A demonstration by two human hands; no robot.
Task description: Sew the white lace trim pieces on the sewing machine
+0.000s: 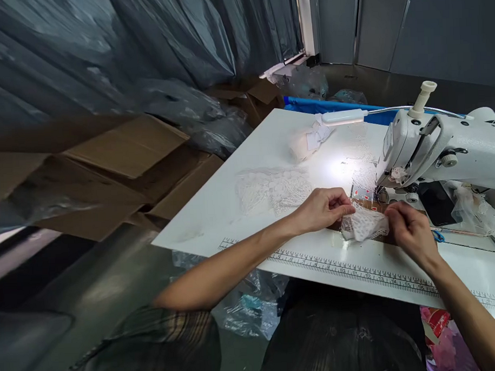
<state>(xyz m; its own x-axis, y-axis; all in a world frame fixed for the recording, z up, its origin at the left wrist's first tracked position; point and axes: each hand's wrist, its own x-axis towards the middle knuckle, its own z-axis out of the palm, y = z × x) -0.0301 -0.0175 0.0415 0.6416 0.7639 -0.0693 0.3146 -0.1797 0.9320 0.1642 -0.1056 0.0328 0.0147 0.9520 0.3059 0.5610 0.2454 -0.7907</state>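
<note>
My left hand [323, 207] and my right hand [409, 228] both pinch a small piece of white lace [364, 224] between them, just in front of the needle area of a white sewing machine [441, 146]. The lace piece rests on the white sewing table [247, 191]. A larger spread of white lace [275, 187] lies flat on the table left of my left hand. Both hands have their fingers closed on the fabric.
A ruler strip [356, 271] runs along the table's front edge. A roll of pale fabric [306, 143] lies at the back under a lamp [344, 116]. A black phone [437, 203] and blue-handled scissors [438, 235] lie right of the machine. Open cardboard boxes [121, 168] stand left.
</note>
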